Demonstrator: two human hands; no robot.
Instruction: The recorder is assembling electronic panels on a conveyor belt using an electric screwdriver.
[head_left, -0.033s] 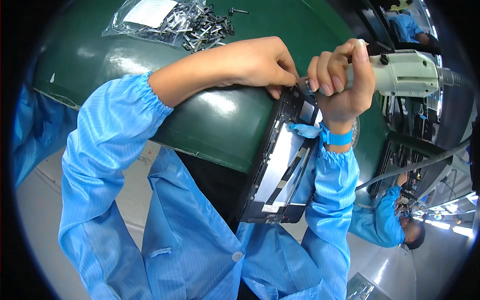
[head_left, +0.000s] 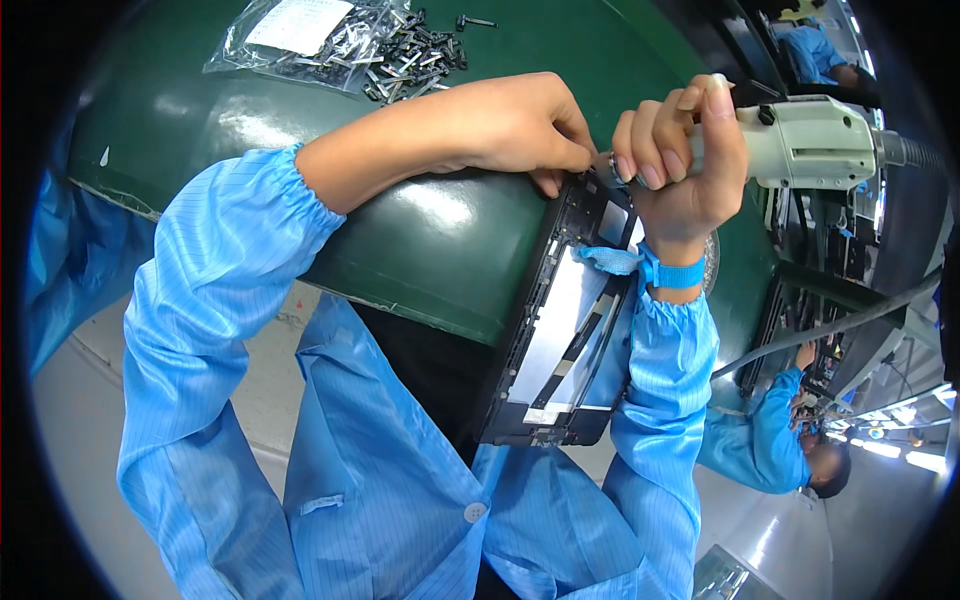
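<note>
An opened tablet-like device (head_left: 575, 335), with a black frame and a silvery inside, lies tilted across the near edge of the green table. My right hand (head_left: 690, 165) is wrapped around the front of a pale electric screwdriver (head_left: 810, 145), held nearly level. Its front end points left at the device's far corner; the tip is hidden by my fingers. At that corner my left hand (head_left: 530, 130) is closed, thumb and fingers pinched together. What it pinches, if anything, is hidden. A blue wrist strap (head_left: 680, 275) circles my right wrist.
On the green table (head_left: 400, 235), a clear plastic bag (head_left: 285, 45) with a white label lies beside a pile of small black and silver parts (head_left: 420, 60). A grey cable (head_left: 830, 325) runs at the right. A person in blue (head_left: 755, 440) sits farther right.
The rear of the screwdriver has lifted very slightly, and my right hand has shifted a touch with it. My left hand and the device look unmoved.
</note>
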